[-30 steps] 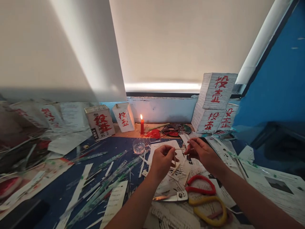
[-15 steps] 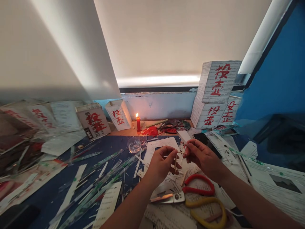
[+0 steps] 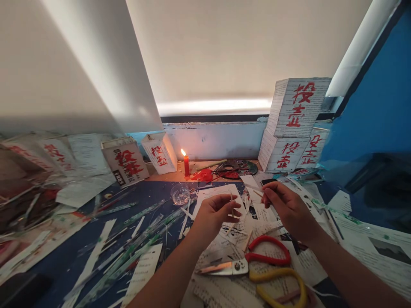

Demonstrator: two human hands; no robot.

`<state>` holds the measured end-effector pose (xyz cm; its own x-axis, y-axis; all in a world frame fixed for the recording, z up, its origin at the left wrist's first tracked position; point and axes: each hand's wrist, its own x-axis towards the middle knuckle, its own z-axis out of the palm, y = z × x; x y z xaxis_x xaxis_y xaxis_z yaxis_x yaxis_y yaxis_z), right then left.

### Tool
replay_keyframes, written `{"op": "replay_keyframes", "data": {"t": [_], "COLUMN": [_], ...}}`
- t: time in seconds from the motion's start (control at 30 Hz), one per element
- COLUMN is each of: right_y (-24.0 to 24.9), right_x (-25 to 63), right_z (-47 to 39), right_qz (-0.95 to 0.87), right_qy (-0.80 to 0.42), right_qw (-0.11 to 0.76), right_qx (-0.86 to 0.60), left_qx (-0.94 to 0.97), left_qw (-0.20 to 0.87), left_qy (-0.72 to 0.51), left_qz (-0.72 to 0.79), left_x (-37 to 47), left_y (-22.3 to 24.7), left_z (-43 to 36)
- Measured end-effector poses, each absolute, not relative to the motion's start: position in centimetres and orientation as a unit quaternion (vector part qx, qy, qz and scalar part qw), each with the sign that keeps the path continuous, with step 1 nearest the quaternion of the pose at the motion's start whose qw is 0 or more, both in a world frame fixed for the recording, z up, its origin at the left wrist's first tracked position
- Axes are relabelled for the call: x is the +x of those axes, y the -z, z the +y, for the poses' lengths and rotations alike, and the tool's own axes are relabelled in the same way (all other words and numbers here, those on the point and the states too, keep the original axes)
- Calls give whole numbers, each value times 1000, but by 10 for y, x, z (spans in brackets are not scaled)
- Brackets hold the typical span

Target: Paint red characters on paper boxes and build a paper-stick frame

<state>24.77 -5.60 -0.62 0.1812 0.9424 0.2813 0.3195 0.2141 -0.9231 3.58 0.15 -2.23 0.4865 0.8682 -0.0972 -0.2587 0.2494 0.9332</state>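
My left hand is over the papers at the centre, its fingers closed on a thin pale stick that stands roughly upright. To the right, my right hand pinches another thin stick pointing up and left. The two hands are apart. Below them lie scissors with one red and one yellow handle, on printed paper scraps. Beyond my left hand, a lit red candle stands at the back beside red wax. A clear round dish sits in front of the candle.
Paper boxes with red characters are stacked at the back right. More boxes line the back left. Plastic strips and paper strips cover the blue surface on the left. A dark phone is partly behind my right hand.
My right hand has moved right, away from my left hand, with a thin stick in its fingers. The candle flame now leans left. The view has shifted slightly.
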Motion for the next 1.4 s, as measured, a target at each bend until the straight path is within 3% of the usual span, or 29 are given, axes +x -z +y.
{"op": "replay_keyframes", "data": {"t": [0.4, 0.97, 1.23, 1.4], "right_y": [7, 8, 8, 10], "right_x": [245, 245, 242, 245], "right_z": [-61, -62, -62, -59], "right_qz": [-668, -630, -663, -604], "right_qy": [-168, -128, -139, -132], "right_qw": [441, 471, 440, 492], "right_qx": [-576, -604, -590, -613], "left_qx": [516, 510, 523, 527], "left_qw": [686, 692, 688, 694], "left_qy": [-393, -394, -385, -376], "left_qz": [329, 325, 324, 315], "left_x": [39, 39, 39, 39], "left_y": [20, 23, 23, 23], "left_z": [-1, 0, -2, -4]}}
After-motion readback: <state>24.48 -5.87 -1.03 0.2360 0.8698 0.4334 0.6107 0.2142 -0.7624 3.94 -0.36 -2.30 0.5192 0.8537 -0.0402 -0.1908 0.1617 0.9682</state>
